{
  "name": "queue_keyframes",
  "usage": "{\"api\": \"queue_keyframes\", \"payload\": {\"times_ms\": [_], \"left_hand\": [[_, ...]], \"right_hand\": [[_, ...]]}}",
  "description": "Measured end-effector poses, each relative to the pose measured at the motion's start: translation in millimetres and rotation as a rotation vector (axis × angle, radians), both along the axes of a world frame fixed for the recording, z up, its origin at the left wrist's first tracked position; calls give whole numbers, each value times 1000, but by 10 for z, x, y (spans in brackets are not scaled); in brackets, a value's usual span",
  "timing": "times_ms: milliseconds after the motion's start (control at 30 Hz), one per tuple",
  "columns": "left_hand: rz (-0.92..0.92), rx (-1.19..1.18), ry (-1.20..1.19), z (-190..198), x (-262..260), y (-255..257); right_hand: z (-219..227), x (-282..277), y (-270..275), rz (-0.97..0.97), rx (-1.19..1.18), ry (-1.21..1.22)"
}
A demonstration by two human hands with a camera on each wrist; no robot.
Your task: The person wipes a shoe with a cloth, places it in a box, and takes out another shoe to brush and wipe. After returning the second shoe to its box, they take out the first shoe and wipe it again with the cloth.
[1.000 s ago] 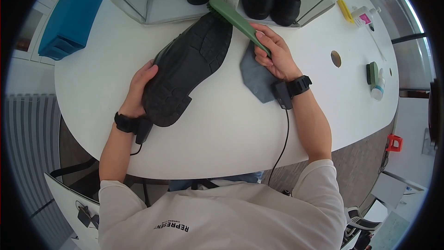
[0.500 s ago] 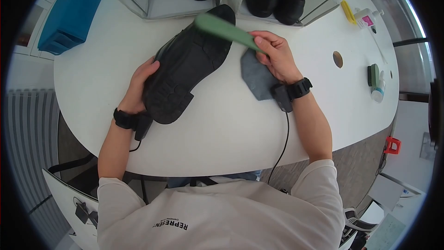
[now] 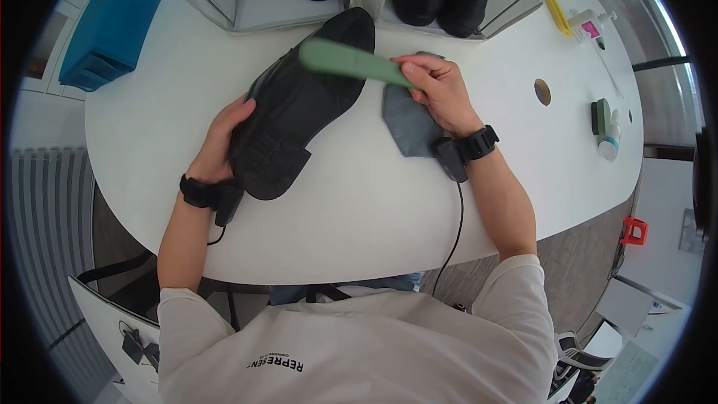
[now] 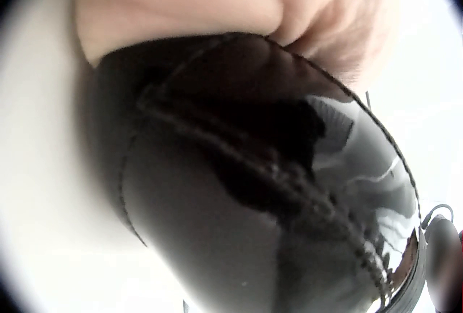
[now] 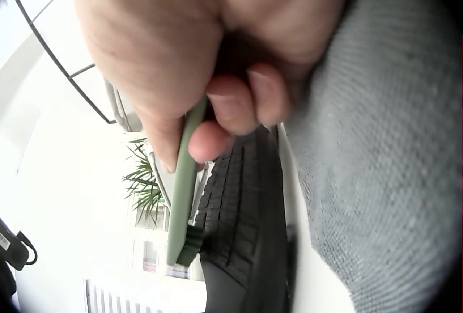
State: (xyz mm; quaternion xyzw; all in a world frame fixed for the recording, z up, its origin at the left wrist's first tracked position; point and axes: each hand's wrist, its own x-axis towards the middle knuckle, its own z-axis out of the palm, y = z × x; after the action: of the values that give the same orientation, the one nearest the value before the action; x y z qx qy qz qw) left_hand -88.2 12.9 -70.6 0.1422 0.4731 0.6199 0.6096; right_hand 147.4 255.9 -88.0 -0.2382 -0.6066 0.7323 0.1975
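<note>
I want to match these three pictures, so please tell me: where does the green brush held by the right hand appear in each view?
Head: the green brush is at upper middle, reaching left from the right hand.
Left wrist: not in it.
Right wrist: left of centre, running down from the fingers.
Shared landmark: the black shoe, sole showing in head and right wrist views, glossy upper in left wrist view.

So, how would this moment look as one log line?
left hand: holds black shoe, sole up | right hand: grips green brush | bristles: against sole | grey cloth: on table
</note>
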Motion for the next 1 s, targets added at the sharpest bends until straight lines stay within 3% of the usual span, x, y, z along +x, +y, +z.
{"api": "queue_keyframes", "payload": {"times_ms": [100,200,333,467,567,633,767,833,867,933,1000], "left_hand": [[7,-1,-14,-15,-27,-48],[-3,-6,-71,-71,-97,-102],[17,-12,-250,-190,-106,-151],[9,10,-354,-69,-50,-103],[43,39,-258,16,4,-59],[-78,67,-14,-40,-2,-75],[-122,-23,213,87,53,-45],[-240,-8,378,84,26,-46],[-239,-6,377,33,12,-49],[-167,25,112,-33,-28,-38],[-102,33,83,10,-16,-24]], "right_hand": [[-19,-36,6,-161,-195,182],[20,-49,-1,-192,-119,103],[9,-19,37,-138,-142,130],[17,-20,27,-132,-149,116],[13,-41,28,-135,-98,86],[-5,-29,25,-137,-78,73],[-11,-30,48,-130,-85,90],[-19,-3,47,-132,-91,81],[-1,-3,35,-126,-82,68],[24,-29,21,-111,-70,64],[-1,-47,19,-208,-129,118]]}}
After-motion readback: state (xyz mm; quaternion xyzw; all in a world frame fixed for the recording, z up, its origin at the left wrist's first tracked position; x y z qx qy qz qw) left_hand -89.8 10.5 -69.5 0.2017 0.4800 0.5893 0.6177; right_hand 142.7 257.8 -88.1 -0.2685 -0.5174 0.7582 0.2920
